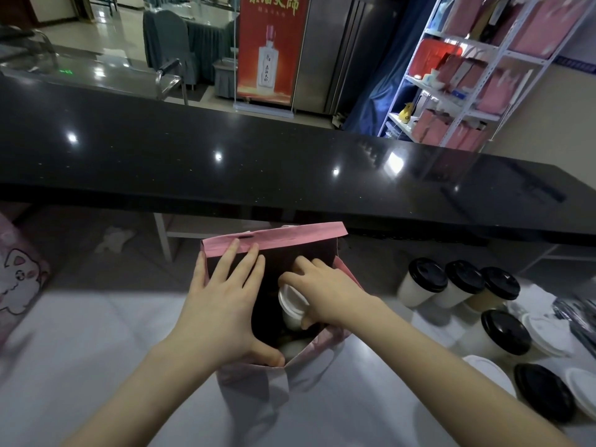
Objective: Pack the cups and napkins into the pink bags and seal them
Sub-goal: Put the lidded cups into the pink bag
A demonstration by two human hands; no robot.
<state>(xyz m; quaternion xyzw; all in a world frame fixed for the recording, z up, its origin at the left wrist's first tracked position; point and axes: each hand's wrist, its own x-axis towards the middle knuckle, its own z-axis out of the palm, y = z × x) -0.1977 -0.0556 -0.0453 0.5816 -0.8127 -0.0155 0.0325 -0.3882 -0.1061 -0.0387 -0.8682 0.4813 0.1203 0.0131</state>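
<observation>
Bag (274, 240), pink outside and dark inside, stands open on the white table (96, 350) between the two forearms, its far flap upright. The left hand (222, 304) lies spread over the bag's left wall. Its fingers are straight and reach up to the pink flap, and its thumb rests at the near rim. The right hand (325, 291) reaches in through the mouth from the right, its fingers curled around a white-lidded cup (292, 304) that sits tilted inside the bag, just beside the left palm.

To the right of the bag, well apart from both hands, black-lidded cups (464, 279) stand in a group on the table, with loose white lids (545, 333) beside them. A cat-print bag (16, 275) shows at the left edge. Behind runs a black counter (193, 156). Beyond it stand a red banner (272, 50) and a shelf (477, 75) stocked with pink boxes.
</observation>
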